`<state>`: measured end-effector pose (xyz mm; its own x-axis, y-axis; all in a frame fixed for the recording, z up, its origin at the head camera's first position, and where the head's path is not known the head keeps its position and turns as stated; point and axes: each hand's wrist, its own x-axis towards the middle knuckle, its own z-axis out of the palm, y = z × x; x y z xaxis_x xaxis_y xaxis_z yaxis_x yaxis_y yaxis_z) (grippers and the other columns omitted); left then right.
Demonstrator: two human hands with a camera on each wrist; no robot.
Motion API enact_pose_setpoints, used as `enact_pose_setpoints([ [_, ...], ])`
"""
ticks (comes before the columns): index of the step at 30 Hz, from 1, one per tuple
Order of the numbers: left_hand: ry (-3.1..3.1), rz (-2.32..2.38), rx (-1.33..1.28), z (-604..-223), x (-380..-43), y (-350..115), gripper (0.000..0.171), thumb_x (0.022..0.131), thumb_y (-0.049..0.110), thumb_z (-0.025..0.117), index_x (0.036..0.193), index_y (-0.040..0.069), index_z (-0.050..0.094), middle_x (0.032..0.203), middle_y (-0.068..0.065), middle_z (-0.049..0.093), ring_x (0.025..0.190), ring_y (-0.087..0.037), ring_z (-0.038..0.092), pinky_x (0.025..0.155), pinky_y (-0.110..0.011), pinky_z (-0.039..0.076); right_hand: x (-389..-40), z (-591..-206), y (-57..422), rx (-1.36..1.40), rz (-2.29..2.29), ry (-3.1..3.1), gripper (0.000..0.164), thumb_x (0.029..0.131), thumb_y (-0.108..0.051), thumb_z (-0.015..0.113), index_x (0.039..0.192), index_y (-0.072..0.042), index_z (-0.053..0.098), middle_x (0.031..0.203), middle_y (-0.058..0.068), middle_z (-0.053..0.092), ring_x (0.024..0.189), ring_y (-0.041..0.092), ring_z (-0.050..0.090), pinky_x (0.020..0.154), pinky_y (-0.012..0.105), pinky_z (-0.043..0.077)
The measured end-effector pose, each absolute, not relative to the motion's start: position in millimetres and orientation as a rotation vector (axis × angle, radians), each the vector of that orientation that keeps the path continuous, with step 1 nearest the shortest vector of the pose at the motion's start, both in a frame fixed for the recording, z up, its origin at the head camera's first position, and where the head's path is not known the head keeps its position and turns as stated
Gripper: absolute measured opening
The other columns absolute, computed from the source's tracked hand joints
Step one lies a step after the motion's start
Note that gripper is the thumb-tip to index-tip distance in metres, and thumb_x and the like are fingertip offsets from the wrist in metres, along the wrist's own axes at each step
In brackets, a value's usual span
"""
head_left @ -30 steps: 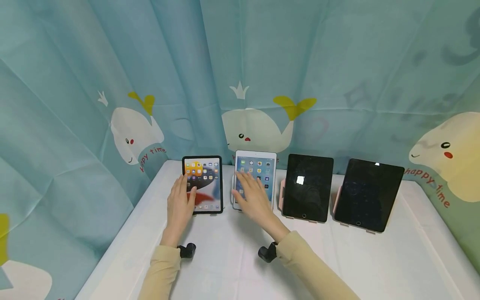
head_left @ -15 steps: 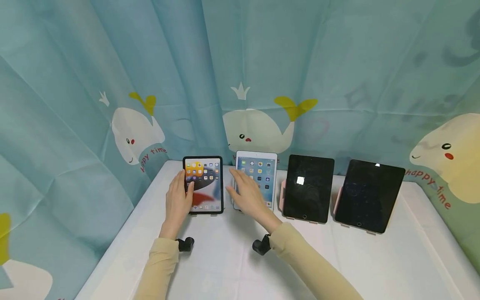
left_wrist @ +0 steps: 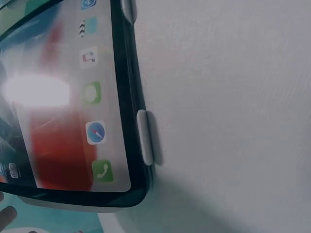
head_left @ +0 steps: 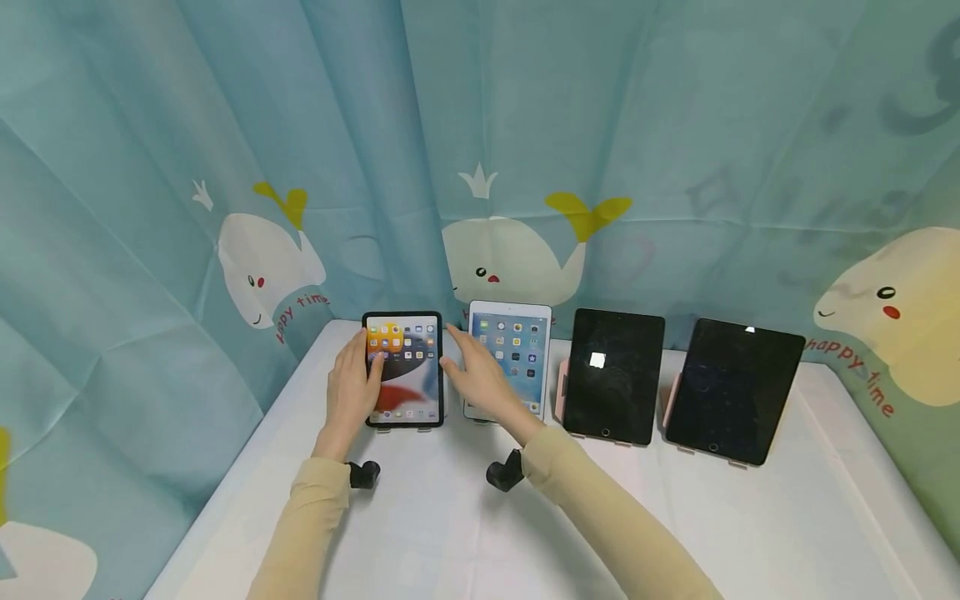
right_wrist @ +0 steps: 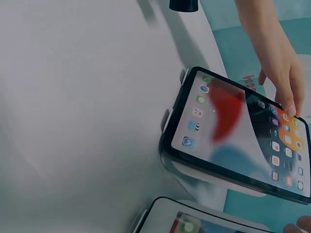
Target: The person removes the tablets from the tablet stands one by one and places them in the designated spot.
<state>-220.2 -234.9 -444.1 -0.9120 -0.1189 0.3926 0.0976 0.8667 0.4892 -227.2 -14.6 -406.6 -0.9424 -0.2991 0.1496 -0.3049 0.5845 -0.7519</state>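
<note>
A black-framed tablet [head_left: 411, 390] with a lit home screen leans on a stand at the left end of a row. My left hand [head_left: 349, 390] grips its left edge, thumb over the screen and fingers along the side, as the right wrist view also shows. Close to the tablet's right edge, my right hand [head_left: 482, 379] has its fingers extended; a slight gap shows there. Behind that hand stands a white tablet [head_left: 531, 354], also lit, partly covered by it. The left wrist view shows the lower screen with dock icons, and fingertips [left_wrist: 7, 217] at the corner.
Two dark-screened tablets, one black tablet [head_left: 615, 383] and another tilted black tablet [head_left: 737, 392], stand on pink stands to the right. A white-covered table [head_left: 450, 533] lies beneath. Blue curtains [head_left: 360, 150] with whale prints hang behind.
My right hand has moved left, from in front of the white tablet's screen to the black-framed tablet's right edge. My left hand has shifted slightly up and left along the opposite edge.
</note>
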Motion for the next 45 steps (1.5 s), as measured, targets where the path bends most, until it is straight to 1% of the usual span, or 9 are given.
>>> enact_pose_setpoints([
  [5,-2.611,-0.725,-0.003,-442.0,-224.4,-238.1,0.058,0.099,0.025,0.051,0.148,0.0,0.031,0.148,-0.023,0.04,0.134,-0.041,0.039,0.107,-0.061,0.034,-234.6,-405.2,-19.0,0.548,1.406,-2.746,0.059,0.097,-0.019,0.055,0.151,-0.016,0.031,0.152,0.011,0.039,0.137,0.032,0.042,0.11,0.053,0.037],
  [9,-2.598,-0.749,-0.009,-440.1,-227.3,-239.9,0.057,0.1,0.024,0.05,0.148,0.002,0.031,0.148,-0.022,0.041,0.134,-0.041,0.039,0.109,-0.059,0.033,-240.5,-405.5,-23.6,0.573,1.483,-2.707,0.06,0.096,-0.015,0.055,0.15,-0.011,0.031,0.152,0.013,0.04,0.131,0.032,0.049,0.104,0.049,0.044],
  [13,-2.591,-0.755,0.005,-438.3,-230.1,-240.5,0.054,0.101,0.021,0.047,0.149,0.002,0.031,0.147,-0.022,0.042,0.13,-0.041,0.042,0.11,-0.057,0.035,-247.7,-408.5,-29.4,0.568,1.512,-2.691,0.059,0.096,-0.013,0.055,0.15,-0.007,0.03,0.152,0.013,0.039,0.13,0.034,0.051,0.102,0.047,0.047],
  [19,-2.575,-0.777,0.01,-435.0,-234.7,-239.8,0.052,0.101,0.014,0.045,0.149,0.001,0.03,0.143,-0.025,0.045,0.123,-0.043,0.048,0.105,-0.056,0.039,-256.2,-412.9,-36.8,0.495,1.549,-2.72,0.06,0.097,-0.015,0.055,0.151,-0.011,0.029,0.147,0.015,0.045,0.127,0.033,0.053,0.096,0.044,0.051],
  [24,-2.558,-0.763,-0.02,-433.6,-240.9,-240.3,0.052,0.099,0.01,0.047,0.148,-0.001,0.031,0.14,-0.026,0.047,0.123,-0.042,0.05,0.104,-0.055,0.041,-258.8,-414.4,-41.2,0.448,1.573,-2.729,0.061,0.096,-0.017,0.056,0.151,-0.014,0.028,0.14,0.016,0.051,0.117,0.028,0.06,0.085,0.038,0.056],
  [28,-2.584,-0.798,-0.024,-431.9,-244.3,-240.7,0.054,0.099,0.009,0.048,0.149,0.002,0.029,0.138,-0.026,0.047,0.121,-0.041,0.051,0.104,-0.054,0.042,-260.5,-415.1,-44.4,0.416,1.628,-2.692,0.061,0.096,-0.014,0.057,0.15,-0.012,0.029,0.133,0.018,0.055,0.108,0.028,0.064,0.077,0.035,0.057],
  [34,-2.602,-0.879,-0.017,-431.9,-246.3,-243.4,0.057,0.099,0.006,0.048,0.151,0.005,0.026,0.137,-0.025,0.044,0.117,-0.04,0.051,0.104,-0.053,0.042,-262.6,-416.1,-48.9,0.376,1.635,-2.673,0.061,0.095,-0.012,0.058,0.149,-0.012,0.03,0.127,0.018,0.058,0.102,0.027,0.064,0.072,0.032,0.056],
  [41,-2.541,-1.006,0.026,-432.6,-248.1,-244.4,0.055,0.098,0.004,0.049,0.15,0.006,0.03,0.133,-0.024,0.047,0.102,-0.037,0.054,0.088,-0.049,0.05,-265.1,-416.7,-52.9,0.322,1.623,-2.653,0.059,0.094,-0.009,0.058,0.147,-0.012,0.034,0.121,0.015,0.06,0.094,0.024,0.064,0.068,0.03,0.053],
  [45,-2.52,-1.025,0.033,-433.8,-248.3,-245.3,0.055,0.097,0.002,0.05,0.149,0.007,0.033,0.13,-0.023,0.049,0.101,-0.036,0.055,0.086,-0.048,0.051,-265.7,-419.1,-55.7,0.288,1.59,-2.657,0.058,0.094,-0.01,0.059,0.146,-0.013,0.035,0.118,0.013,0.061,0.09,0.02,0.062,0.064,0.027,0.05],
])
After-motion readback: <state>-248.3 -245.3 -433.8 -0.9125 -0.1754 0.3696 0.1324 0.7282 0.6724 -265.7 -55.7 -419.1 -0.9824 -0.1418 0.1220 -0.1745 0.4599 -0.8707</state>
